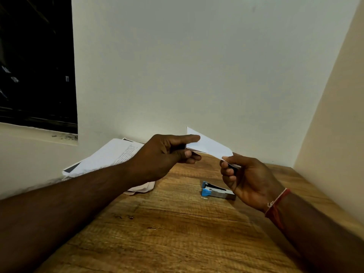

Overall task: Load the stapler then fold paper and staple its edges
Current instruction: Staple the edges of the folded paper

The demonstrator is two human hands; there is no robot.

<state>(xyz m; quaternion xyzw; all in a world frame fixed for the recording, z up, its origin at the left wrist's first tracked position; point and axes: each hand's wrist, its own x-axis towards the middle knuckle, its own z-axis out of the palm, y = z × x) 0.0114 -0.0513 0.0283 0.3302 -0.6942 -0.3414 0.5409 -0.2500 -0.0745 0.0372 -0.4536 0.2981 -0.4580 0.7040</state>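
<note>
A small folded white paper (208, 144) is held in the air above the wooden table (167, 223). My left hand (167, 154) pinches its left end between thumb and fingers. My right hand (248, 178) pinches its lower right corner. A blue and silver stapler (214, 191) lies on the table below and between my hands, partly hidden behind my right hand; nothing touches it.
A loose stack of printed sheets (110, 156) leans at the table's back left against the wall, partly under my left forearm. A wall closes the right side. A dark window (35, 62) is at upper left.
</note>
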